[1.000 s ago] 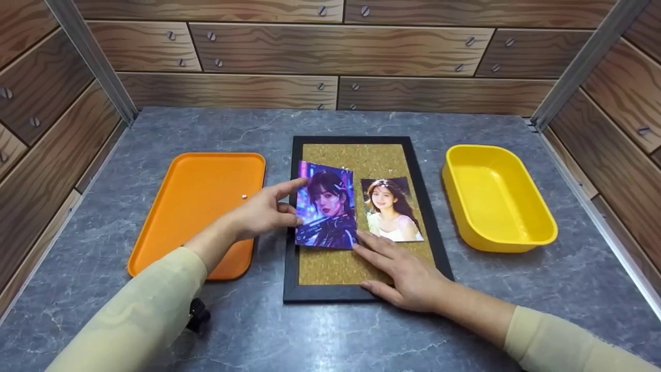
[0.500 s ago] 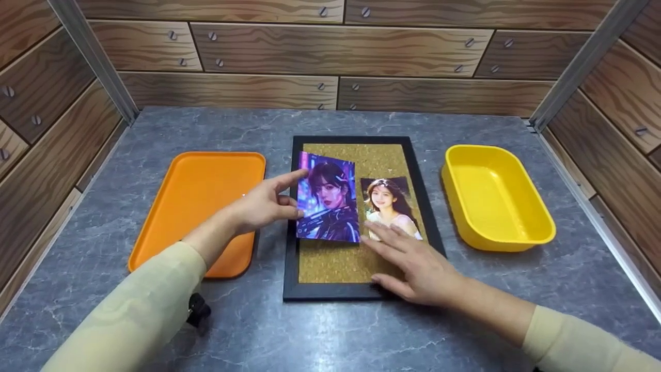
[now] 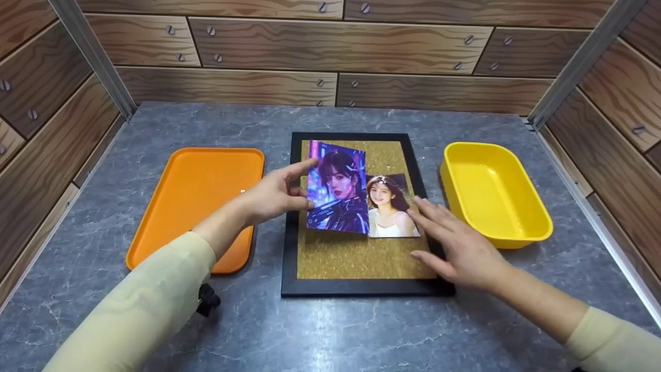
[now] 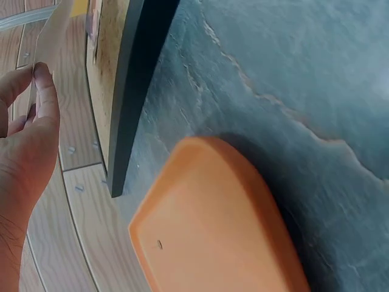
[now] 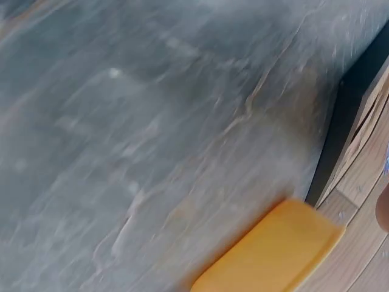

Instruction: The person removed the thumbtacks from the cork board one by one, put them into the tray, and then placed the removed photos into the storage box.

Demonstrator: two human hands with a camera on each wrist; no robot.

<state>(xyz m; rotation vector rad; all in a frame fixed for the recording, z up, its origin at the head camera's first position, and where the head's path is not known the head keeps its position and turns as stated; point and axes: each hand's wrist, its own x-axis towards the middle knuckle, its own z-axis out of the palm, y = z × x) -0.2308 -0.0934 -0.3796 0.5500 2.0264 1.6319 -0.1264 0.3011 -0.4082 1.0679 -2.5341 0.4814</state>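
My left hand (image 3: pixel 273 195) pinches the left edge of a purple and blue picture card (image 3: pixel 338 194), held a little above a black-framed cork board (image 3: pixel 356 261). In the left wrist view the card (image 4: pixel 53 36) shows edge-on between thumb and fingers. A second photo (image 3: pixel 390 214), of a person in a white top, lies on the right half of the cork, partly behind the first card's edge. My right hand (image 3: pixel 459 248) hovers over the board's right side with fingers extended, holding nothing. Only a fingertip of it shows at the edge of the right wrist view.
An orange tray (image 3: pixel 191 206) lies left of the board, with a tiny light piece (image 3: pixel 242 191) on it. To the right stands a yellow tub (image 3: pixel 496 196). Wood-patterned walls (image 3: pixel 330 46) enclose the grey marbled table (image 3: pixel 330 330).
The left hand has raised the purple card and shifted it away from me and slightly right. My right hand has left the card's lower corner and moved right, across the second photo.
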